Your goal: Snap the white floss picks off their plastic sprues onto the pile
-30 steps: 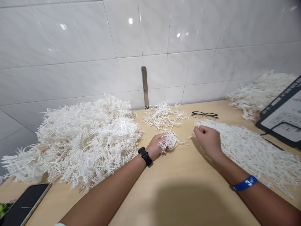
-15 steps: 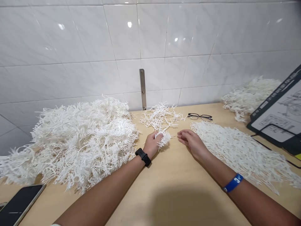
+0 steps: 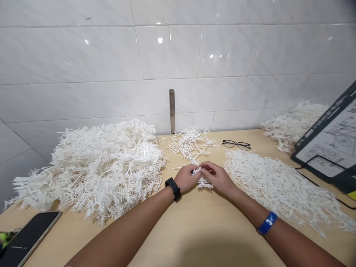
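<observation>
At the middle of the table, my left hand point(image 3: 188, 177) is closed around a white branched plastic piece point(image 3: 205, 183). My right hand point(image 3: 218, 177) meets it from the right, its thumb and fingers pinching the same piece near the left fingertips. Part of the piece is hidden behind the fingers; its frayed, many-pronged end shows below them. Just beyond my hands lies a loose scatter of thin white sticks point(image 3: 193, 142). To the left rises a big heap of white branched pieces point(image 3: 111, 167). A flatter spread of small white pieces point(image 3: 272, 181) lies to the right.
Black-framed glasses point(image 3: 236, 144) lie near the wall. A phone point(image 3: 29, 237) rests at the lower left. Another white pile point(image 3: 294, 120) sits at the back right, beside a leaning dark-edged printed box or bag point(image 3: 330, 141). A metal bracket point(image 3: 172, 111) is fixed to the tiled wall.
My right hand has moved left and now pinches the white piece with my left hand; before, the two were apart. Both hands are slightly nearer me, and the view has tilted up a little.
</observation>
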Demonstrator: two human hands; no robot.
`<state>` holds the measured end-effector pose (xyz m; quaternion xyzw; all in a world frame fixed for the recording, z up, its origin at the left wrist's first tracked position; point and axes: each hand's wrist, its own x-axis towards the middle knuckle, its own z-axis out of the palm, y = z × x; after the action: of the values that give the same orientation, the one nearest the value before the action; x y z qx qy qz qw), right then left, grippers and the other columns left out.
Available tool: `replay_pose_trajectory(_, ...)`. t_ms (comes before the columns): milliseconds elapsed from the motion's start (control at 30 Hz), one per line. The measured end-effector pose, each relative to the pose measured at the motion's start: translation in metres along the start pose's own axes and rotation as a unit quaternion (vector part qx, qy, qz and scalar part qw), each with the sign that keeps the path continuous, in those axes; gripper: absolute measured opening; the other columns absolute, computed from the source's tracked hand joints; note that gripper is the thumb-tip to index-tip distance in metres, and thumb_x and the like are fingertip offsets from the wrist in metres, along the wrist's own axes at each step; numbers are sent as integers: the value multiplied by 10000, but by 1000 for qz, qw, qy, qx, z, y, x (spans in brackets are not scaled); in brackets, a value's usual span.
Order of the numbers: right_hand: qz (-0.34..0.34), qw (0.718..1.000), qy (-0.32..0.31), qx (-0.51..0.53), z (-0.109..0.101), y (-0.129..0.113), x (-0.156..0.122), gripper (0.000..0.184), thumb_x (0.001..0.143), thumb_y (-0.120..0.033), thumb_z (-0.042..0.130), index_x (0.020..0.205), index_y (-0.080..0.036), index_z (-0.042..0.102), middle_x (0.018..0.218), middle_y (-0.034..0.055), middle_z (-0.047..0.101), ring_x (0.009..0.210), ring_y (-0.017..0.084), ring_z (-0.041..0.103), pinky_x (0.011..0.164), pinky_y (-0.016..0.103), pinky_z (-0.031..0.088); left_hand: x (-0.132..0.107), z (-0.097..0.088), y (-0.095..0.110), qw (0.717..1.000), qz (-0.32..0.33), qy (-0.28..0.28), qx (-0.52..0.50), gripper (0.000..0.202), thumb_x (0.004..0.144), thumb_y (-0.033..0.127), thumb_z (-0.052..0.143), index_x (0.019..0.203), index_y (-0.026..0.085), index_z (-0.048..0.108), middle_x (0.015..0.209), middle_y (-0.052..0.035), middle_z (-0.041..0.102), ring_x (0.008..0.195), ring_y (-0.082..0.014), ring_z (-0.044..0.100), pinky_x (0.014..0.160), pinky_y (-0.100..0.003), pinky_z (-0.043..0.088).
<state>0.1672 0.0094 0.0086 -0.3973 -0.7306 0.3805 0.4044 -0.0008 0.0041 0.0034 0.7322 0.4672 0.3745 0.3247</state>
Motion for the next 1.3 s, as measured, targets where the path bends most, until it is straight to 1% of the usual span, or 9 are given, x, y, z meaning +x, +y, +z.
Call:
replay_pose_trajectory(67,-10,1000,-9,-2,1,2,1,200,843,-346,551,937,-190,635,922,60,660,812,194,580,727,306,444,0,1,-1,1000,8,-2,13,265,828,347,476,710,151,610,675,-9,560,669,-138,461,622,-238,328)
replay_pose_trajectory(167,-7,1000,-6,3,3,5,3,187,844,-338,543,906,-184,631,840,44,645,739,178,558,671,293,425,0,1,-3,999,15,-5,30,285,841,354,466,766,154,654,745,-25,626,704,-147,507,652,-243,350)
replay_pose_trajectory(367,2,1000,-5,-13,7,5,3,172,853,-331,519,886,-183,601,766,14,585,692,155,501,642,280,383,-1,-2,-7,999,20,-18,35,302,852,354,458,826,150,679,795,-32,659,756,-156,546,675,-243,374)
replay_pose_trajectory(467,7,1000,-3,-12,9,6,3,173,852,-336,517,876,-180,586,746,5,565,680,147,484,636,275,372,-1,-3,-6,999,25,-20,26,309,856,352,452,836,146,683,814,-32,667,776,-154,555,693,-241,383)
replay_pose_trajectory(633,0,1000,-5,-2,10,11,4,201,848,-364,517,879,-177,585,738,5,563,682,149,488,634,273,377,-2,-2,-5,1000,10,-21,18,315,845,359,466,826,133,683,800,-28,667,769,-148,559,692,-235,391)
replay_pose_trajectory(867,2,1000,6,-10,10,16,3,204,847,-369,515,888,-187,598,736,2,576,663,147,492,612,260,380,-2,0,-3,999,-13,-8,41,317,831,379,477,822,140,685,778,-17,656,727,-135,534,673,-231,387)
replay_pose_trajectory(967,5,1000,7,-13,8,14,1,197,843,-362,519,884,-186,596,747,7,587,678,150,506,625,264,389,-2,-1,0,999,-12,-18,49,328,836,385,466,806,136,677,757,-21,643,719,-138,527,658,-232,385)
replay_pose_trajectory(1167,12,999,-11,-40,3,7,-1,204,845,-362,496,788,-181,572,692,-5,567,643,141,484,601,258,362,-3,-3,4,998,-17,-37,56,314,831,397,469,785,143,649,717,-8,609,690,-131,508,627,-228,360)
replay_pose_trajectory(1300,11,997,-31,-65,4,7,2,208,851,-341,468,740,-180,540,660,-19,540,628,133,459,593,252,343,-4,-5,3,998,-8,-39,51,298,836,373,459,796,147,649,741,-6,620,695,-127,507,645,-228,362)
